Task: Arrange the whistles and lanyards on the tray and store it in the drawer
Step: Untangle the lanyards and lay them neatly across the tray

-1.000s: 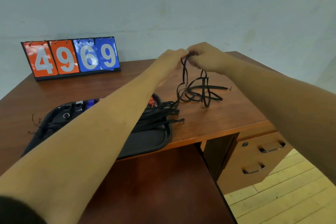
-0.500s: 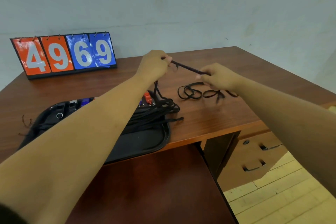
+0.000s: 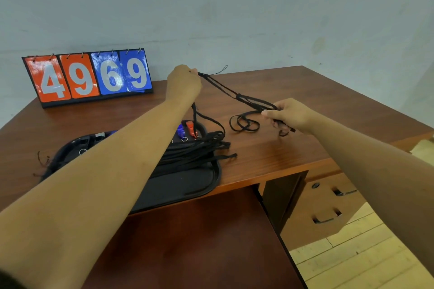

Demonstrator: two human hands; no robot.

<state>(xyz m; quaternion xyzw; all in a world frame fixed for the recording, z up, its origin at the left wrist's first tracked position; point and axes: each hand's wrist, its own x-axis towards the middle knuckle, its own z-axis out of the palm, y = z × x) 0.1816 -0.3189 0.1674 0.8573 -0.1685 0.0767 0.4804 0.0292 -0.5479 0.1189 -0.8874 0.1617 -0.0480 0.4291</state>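
Above the wooden desk [image 3: 270, 155], both hands hold one black lanyard [image 3: 237, 95] stretched between them. The left hand [image 3: 184, 83] is clenched around one end, with a thin cord loop sticking out past the knuckles; the right hand [image 3: 290, 115] pinches the other end between thumb and fingers. Slack from the same strap hangs from the left fist and curls in loose loops [image 3: 244, 123] on the desk between the hands; where exactly it runs under the right palm is hidden.

Near the desk's front edge sits a black tray [image 3: 187, 185], much of it covered by the left forearm. A bundle of black lanyards [image 3: 199, 148] lies across it, their ends spilling over the right rim onto the desk. Behind the bundle, a blue whistle [image 3: 180, 130] and a red whistle [image 3: 191, 128] peek out, each with a small metal ring in front; how many more whistles lie under the arm cannot be told. Dark shapes at the tray's left end are too murky to name, and frayed cord ends [image 3: 42, 162] trail off the left rim.

At the back left stands a flip scoreboard [image 3: 88, 77] reading 4 9 on orange cards and 6 9 on blue. Below the desktop on the right, two closed drawers [image 3: 328, 206] with dark handles are partly cut off by the right forearm.
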